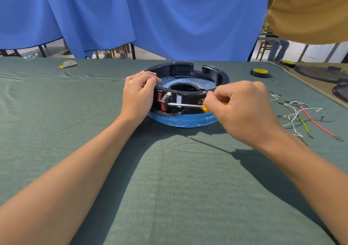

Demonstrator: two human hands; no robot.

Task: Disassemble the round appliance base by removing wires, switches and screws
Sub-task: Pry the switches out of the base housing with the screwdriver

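Green-cloth bench, blue curtain behind. Base mid-bench; left hand grips its rim, right hand grips screwdriver. Loose wires right. Screwdriver handle mostly hidden; tip contact unclear.

Nothing is coming through clearly enough to read. The round appliance base is carrying red labels on its near black wall, with some pale and red print just right of them, all too small and blurred. Well right of the base, the tape roll is showing a yellow label, also unreadable.
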